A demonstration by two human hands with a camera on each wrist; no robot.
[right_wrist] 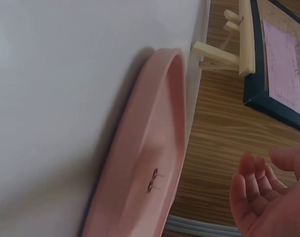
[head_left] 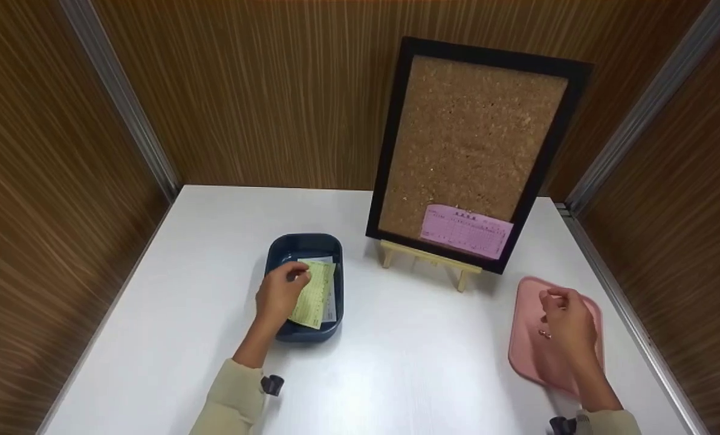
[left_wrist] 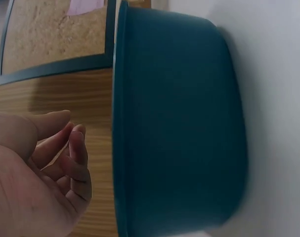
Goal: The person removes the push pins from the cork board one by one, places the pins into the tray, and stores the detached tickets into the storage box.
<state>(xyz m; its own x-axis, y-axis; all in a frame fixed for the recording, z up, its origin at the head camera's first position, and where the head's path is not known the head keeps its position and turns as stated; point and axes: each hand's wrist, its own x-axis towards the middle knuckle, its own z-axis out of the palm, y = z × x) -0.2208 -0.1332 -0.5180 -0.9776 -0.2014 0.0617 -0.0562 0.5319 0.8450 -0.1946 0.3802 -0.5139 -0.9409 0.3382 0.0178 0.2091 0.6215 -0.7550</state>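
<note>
In the head view, my left hand (head_left: 280, 293) hovers over a dark blue bin (head_left: 302, 335), its fingertips overlapping a yellow-green printed slip (head_left: 314, 296). A paler slip (head_left: 330, 308) lies partly under that one. From the left wrist, the hand (left_wrist: 46, 173) shows loosely bent fingers with nothing between thumb and fingertips, beside the bin's tall wall (left_wrist: 179, 118). Above a pink tray (head_left: 524, 338) is my right hand (head_left: 570, 323). Its fingers (right_wrist: 253, 190) curl loosely and hold nothing. Two small coppery push pins (right_wrist: 152, 180) lie in the tray below.
A black-framed cork board (head_left: 468, 139) leans on a small wooden easel (head_left: 432, 257) at the back. On its lower right sits a pink printed slip (head_left: 467, 231). Wood-grain panels (head_left: 263, 90) enclose the white table (head_left: 408, 356) at the back and sides.
</note>
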